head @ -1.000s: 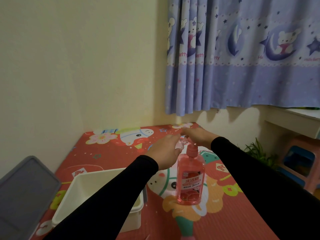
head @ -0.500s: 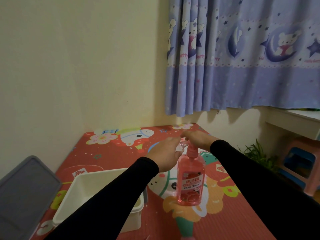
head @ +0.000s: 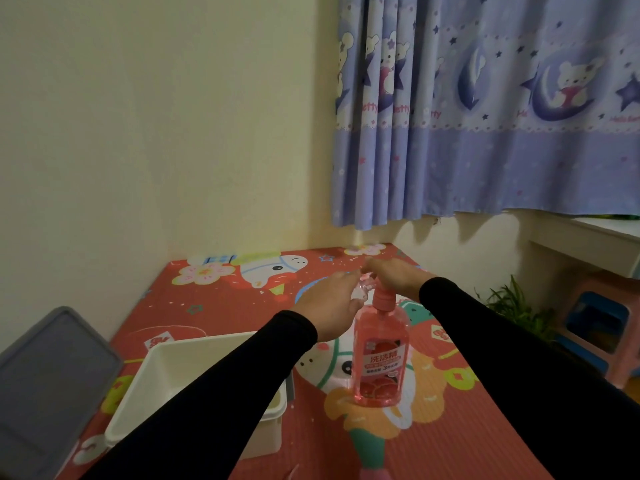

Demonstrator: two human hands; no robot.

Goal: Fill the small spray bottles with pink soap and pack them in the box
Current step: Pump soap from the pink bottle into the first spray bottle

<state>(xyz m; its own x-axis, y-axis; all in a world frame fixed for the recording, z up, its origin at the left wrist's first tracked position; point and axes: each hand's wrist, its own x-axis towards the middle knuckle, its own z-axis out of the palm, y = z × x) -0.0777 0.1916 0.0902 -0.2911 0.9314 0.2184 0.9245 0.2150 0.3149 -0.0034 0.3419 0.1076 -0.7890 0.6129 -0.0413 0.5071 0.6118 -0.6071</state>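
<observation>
A large pink soap bottle with a pump top stands upright on the red mat. My left hand grips a small clear spray bottle just left of the pump's nozzle; most of the little bottle is hidden by my fingers. My right hand lies over the pump head, palm down, with its fingers stretched out to the left. A white plastic box stands open at the lower left, partly under my left forearm; its inside is mostly hidden.
A grey lid leans at the far left beside the box. The cartoon-printed red mat runs back to the wall corner. A curtain hangs above, and a pink stool, a plant and a white shelf stand at the right.
Both hands stay at the pump top with the small bottle beside the nozzle. Only slight shifts of the hands and of the view show.
</observation>
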